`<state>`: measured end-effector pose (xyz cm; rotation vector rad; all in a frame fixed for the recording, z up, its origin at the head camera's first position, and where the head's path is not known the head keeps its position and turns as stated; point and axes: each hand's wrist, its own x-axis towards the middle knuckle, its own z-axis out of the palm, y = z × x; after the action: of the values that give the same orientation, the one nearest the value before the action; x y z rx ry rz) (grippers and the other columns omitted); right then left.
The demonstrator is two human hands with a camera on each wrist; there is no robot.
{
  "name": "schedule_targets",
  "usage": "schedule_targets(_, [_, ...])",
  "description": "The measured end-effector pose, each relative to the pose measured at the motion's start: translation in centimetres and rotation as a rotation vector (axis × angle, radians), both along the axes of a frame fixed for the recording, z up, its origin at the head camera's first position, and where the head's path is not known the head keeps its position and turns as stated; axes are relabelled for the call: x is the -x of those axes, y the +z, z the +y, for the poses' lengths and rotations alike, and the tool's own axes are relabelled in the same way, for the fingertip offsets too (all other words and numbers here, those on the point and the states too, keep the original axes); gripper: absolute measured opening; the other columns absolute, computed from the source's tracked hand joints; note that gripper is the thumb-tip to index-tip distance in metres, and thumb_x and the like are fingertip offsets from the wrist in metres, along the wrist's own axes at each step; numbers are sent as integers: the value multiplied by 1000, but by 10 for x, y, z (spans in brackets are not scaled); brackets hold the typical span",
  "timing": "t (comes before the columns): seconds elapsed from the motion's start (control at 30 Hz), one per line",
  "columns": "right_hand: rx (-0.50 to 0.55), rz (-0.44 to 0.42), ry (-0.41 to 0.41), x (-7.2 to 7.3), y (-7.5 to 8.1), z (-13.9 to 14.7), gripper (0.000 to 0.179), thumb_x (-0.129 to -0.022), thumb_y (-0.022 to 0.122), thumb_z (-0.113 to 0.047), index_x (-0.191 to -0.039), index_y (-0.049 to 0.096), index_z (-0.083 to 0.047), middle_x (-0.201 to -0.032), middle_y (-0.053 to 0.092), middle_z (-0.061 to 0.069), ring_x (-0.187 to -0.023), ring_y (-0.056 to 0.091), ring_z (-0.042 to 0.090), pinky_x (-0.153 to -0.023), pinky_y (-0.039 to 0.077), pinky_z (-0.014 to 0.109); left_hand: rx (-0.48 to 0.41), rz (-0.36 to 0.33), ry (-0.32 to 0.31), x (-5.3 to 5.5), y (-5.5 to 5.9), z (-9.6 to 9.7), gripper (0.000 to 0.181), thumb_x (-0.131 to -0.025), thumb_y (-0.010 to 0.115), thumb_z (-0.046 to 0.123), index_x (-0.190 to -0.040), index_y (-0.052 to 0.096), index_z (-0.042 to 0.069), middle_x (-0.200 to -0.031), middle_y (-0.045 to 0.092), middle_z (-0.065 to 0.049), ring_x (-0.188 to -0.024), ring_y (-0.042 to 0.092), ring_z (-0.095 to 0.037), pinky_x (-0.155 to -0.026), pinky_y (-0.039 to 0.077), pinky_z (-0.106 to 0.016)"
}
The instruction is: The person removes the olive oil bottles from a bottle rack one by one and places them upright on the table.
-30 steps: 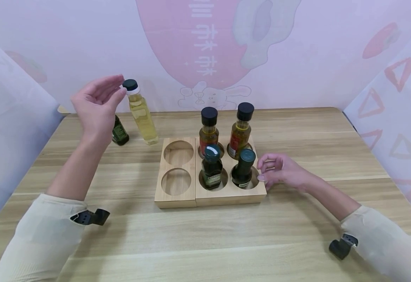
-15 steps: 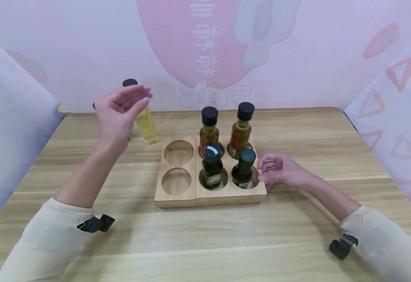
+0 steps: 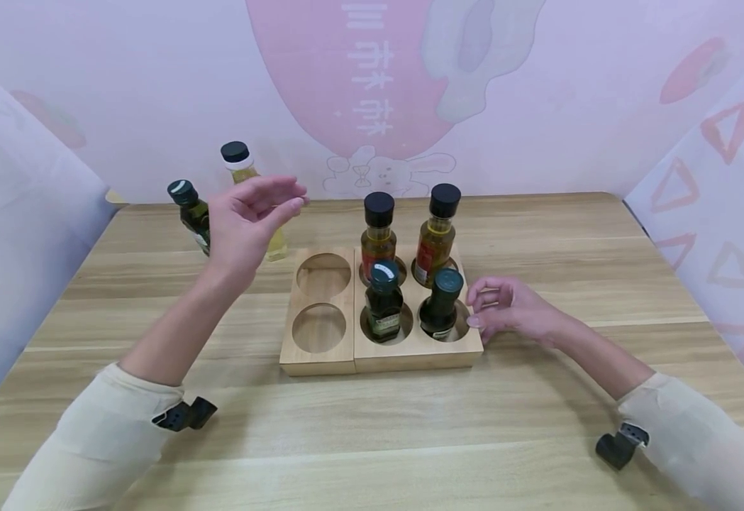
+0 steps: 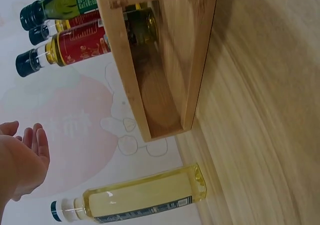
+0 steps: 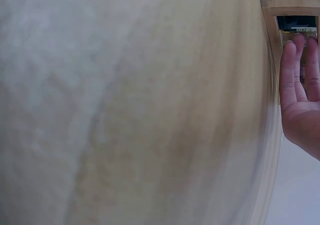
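My left hand [image 3: 244, 227] hangs in the air left of a wooden bottle rack [image 3: 410, 363], fingers loosely bent, holding nothing. Behind it stands a bottle of pale yellow oil [image 3: 242, 170], partly covered in the head view; the left wrist view shows that oil bottle [image 4: 145, 195] whole, apart from the hand. My right hand [image 3: 508, 310] is at the rack's right side with lightly bent fingers, which appear to touch it. Two black-capped oil bottles, one left [image 3: 378, 245] and one right [image 3: 434, 248], sit in the back holes. In front are two green-capped bottles, left [image 3: 384, 309] and right [image 3: 440, 312].
Left of the left hand, a dark green bottle [image 3: 194, 216] stands on the wooden table [image 3: 372, 440], its lower part hidden. Two round holes in the rack's left section [image 3: 287, 341] show bare wood. A printed white backdrop [image 3: 537, 142] rises behind the table.
My left hand has moved right and lower, from beside the pale oil bottle's cap to in front of that bottle. The right hand, rack and bottles have stayed put.
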<state>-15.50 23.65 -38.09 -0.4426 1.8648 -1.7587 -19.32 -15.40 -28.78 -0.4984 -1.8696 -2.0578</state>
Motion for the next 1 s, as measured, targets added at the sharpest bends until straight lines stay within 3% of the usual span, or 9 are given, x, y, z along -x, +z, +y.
schedule_targets(0.33, [-12,-7,-14,0,0,0,22,-88,71,6,-101,61,-9,-83,65,2,-72,66,19,-67,64,39,76,-17,-54,-8,-7,13,22,-91,71,-14,-108,76,-1,-94,79,1,-84,77,-13,-83,62,-26])
schedule_targets(0.7, [-25,-1,-23,1,0,0,23,-87,71,6,-101,61,-8,-82,65,2,-73,66,20,-67,64,40,153,-61,-117,-20,-8,21,21,-90,77,-6,-110,76,2,-99,78,-4,-89,75,-14,-82,61,-23])
schedule_targets(1.0, [-24,-2,-19,0,0,0,23,-88,71,7,-101,61,-9,-82,64,2,-72,66,19,-67,64,39,201,-79,-201,-32,-7,28,26,-89,74,-12,-114,72,-8,-101,78,-5,-92,76,-15,-84,62,-28])
